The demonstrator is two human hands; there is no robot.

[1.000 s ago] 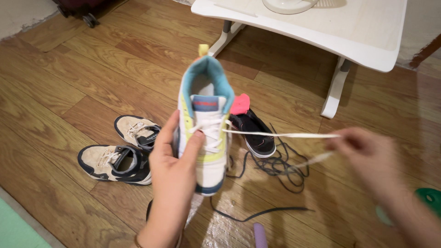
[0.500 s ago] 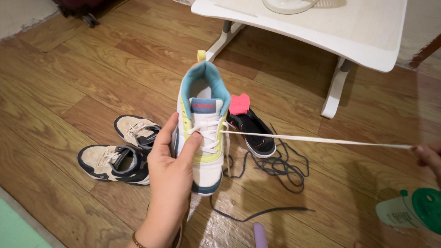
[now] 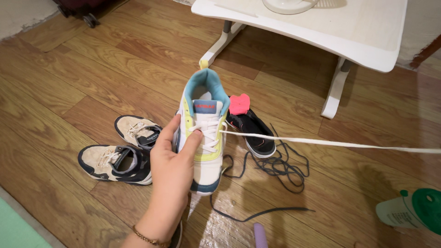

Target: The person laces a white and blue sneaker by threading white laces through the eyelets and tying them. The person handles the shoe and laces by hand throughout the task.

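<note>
Clamped around the white high-top sneaker (image 3: 205, 138), the left hand (image 3: 172, 172) holds it upright above the floor, thumb pressed on the laces and fingers wrapped behind the side. A white lace (image 3: 330, 143) runs taut from the eyelets off to the right edge; the right hand is out of view, so I cannot tell its grip. To do this well, I'd judge the thumb should pin the crossed laces while the pull stays level and steady, so the shoe doesn't twist. Just below lies a loose dark lace (image 3: 271, 167) on the wooden floor (image 3: 69, 78). Left of the hand sit two tan sneakers (image 3: 121, 151); behind, a black shoe (image 3: 252, 133) and a white counter (image 3: 321, 23).
</note>
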